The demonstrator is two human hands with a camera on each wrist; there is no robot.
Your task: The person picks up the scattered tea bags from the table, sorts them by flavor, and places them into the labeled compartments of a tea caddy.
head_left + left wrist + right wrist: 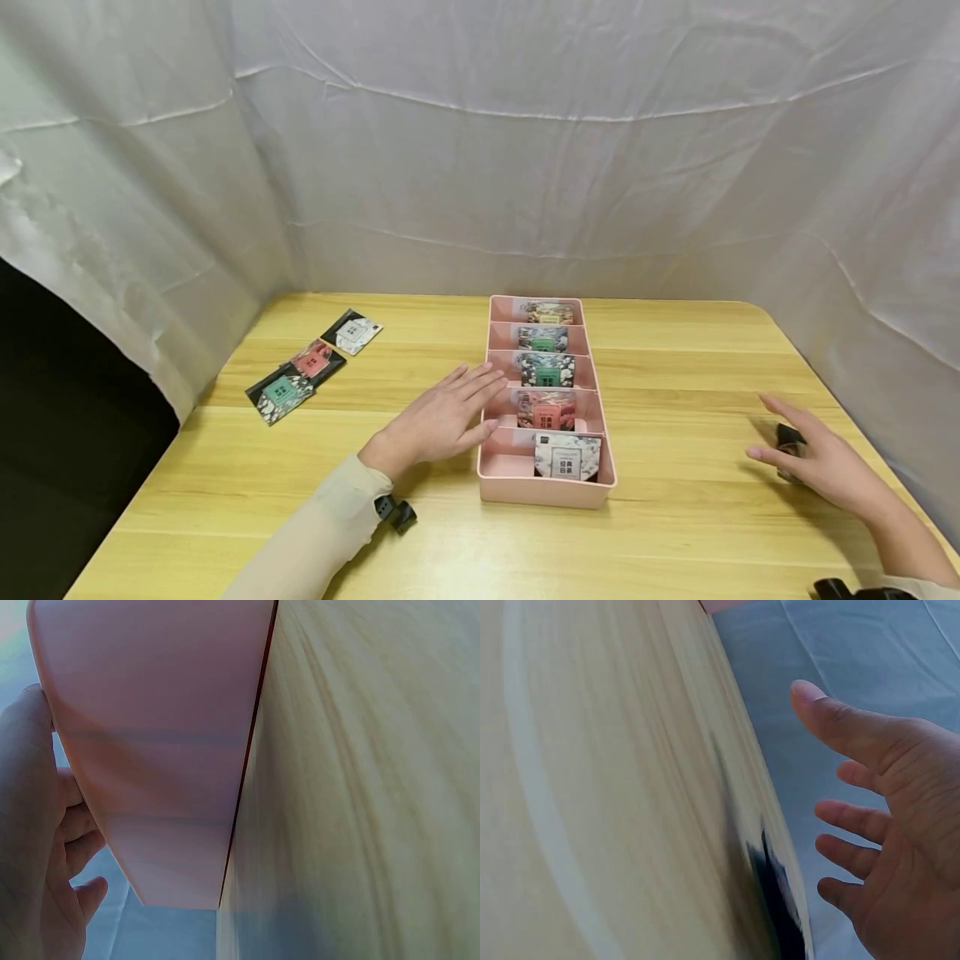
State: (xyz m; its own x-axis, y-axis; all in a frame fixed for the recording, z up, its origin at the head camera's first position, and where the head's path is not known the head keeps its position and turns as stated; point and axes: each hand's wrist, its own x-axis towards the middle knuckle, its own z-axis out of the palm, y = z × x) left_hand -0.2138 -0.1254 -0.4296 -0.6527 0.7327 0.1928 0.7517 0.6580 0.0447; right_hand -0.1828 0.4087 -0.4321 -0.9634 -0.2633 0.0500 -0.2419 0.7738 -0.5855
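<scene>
A long pink divided organizer box (pixel 546 493) stands on the table, with upright tea packets in its compartments. In the nearest one is a white-labelled tea packet (pixel 567 458), and behind it a red tea packet (pixel 546 410). My left hand (pixel 442 417) rests with fingers stretched out on the box's left rim. In the left wrist view its fingers (pixel 79 825) lie along the edge of the pink side wall. Over at the right, my right hand (pixel 828 467) hovers with thumb and fingers spread above a dark packet (pixel 780 907), which it partly hides in the head view.
At the table's left lie three more tea packets: a white one (pixel 354 332), a red one (pixel 313 360) and a green one (pixel 281 393). Pale curtains (pixel 525 167) hang behind and beside the wooden table (pixel 675 533).
</scene>
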